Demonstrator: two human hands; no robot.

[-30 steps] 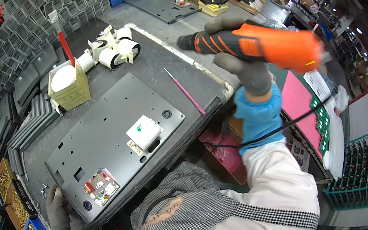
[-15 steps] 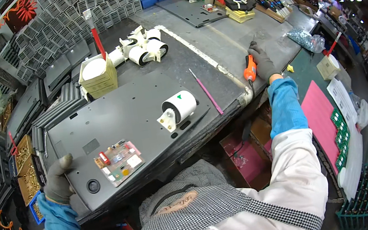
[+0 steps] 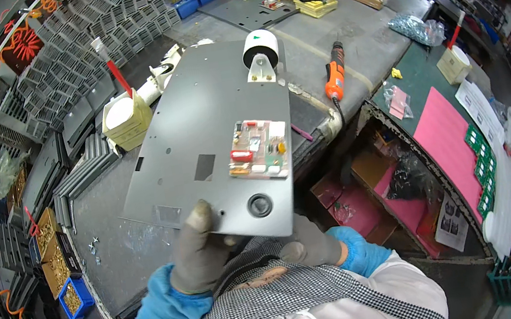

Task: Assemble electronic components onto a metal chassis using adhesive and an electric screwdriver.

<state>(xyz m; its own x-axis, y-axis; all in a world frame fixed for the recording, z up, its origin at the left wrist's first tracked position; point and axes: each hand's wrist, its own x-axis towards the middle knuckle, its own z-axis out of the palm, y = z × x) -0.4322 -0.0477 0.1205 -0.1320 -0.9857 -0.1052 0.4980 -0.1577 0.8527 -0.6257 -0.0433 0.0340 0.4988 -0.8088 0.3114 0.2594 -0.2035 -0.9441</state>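
A dark grey metal panel (image 3: 184, 130) is raised at its near end and turned lengthwise before me. My left hand (image 3: 200, 255), in a grey glove, grips its near edge with the thumb on top. At the near right corner, my right hand (image 3: 312, 241) is closed on the panel from below, fingers partly hidden. A circuit board (image 3: 258, 149) with a red part and a pinkish backing lies on the panel. At the far right edge stands a white roller (image 3: 260, 47) on a bracket. An orange electric screwdriver (image 3: 335, 73) lies on the bench, apart from both hands.
A cardboard box (image 3: 130, 124) holding a white tub and red-handled brush stands left of the panel. Stacked grey frames (image 3: 96, 38) fill the back left. A blue bin (image 3: 77, 298) of brass-coloured screws sits at left. Green circuit boards (image 3: 482, 167) lie on the right table.
My right hand has let go of the orange screwdriver and come to the panel. The panel has turned lengthwise and its near end has come up toward me, carrying the board and roller.
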